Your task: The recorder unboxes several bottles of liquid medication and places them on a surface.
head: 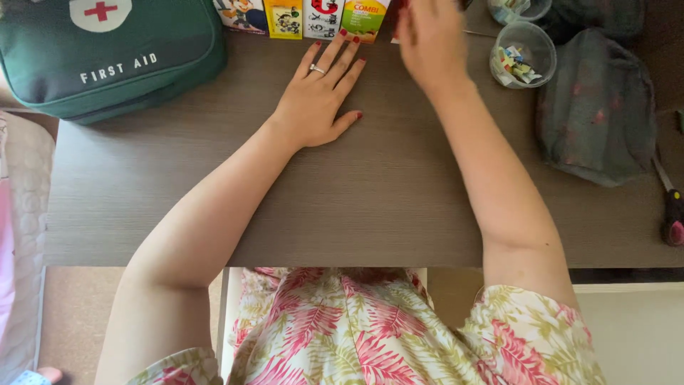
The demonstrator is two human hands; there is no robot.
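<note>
Four small cardboard boxes stand in a row at the far edge of the brown wooden table [370,185]. The green and orange cardboard box [363,16] is at the right end of the row. Beside it stand a white and red cardboard box [322,18], a yellow cardboard box [283,17] and a white cardboard box with a cartoon picture [241,14]. Only the lower parts of the boxes show; their tops are cut off by the picture edge.

The left hand [320,96] lies flat on the table with its fingers spread apart. It holds nothing. Its fingertips almost reach the green and orange box. There is a ring on one finger, and the nails are red.

The right hand [429,44] is raised just to the right of that box and is blurred. I cannot tell if it holds anything.

The green and orange box looks light and thin-walled. A hard squeeze would probably dent it. It looks easy to tip over, since it is tall and narrow. A good place to hold it is by its two narrow sides, thumb on one and fingers on the other.

A dark green fabric first aid bag [107,53] sits at the far left. A clear plastic cup with small bits inside [524,53] and a grey soft pouch [598,107] lie to the right.
</note>
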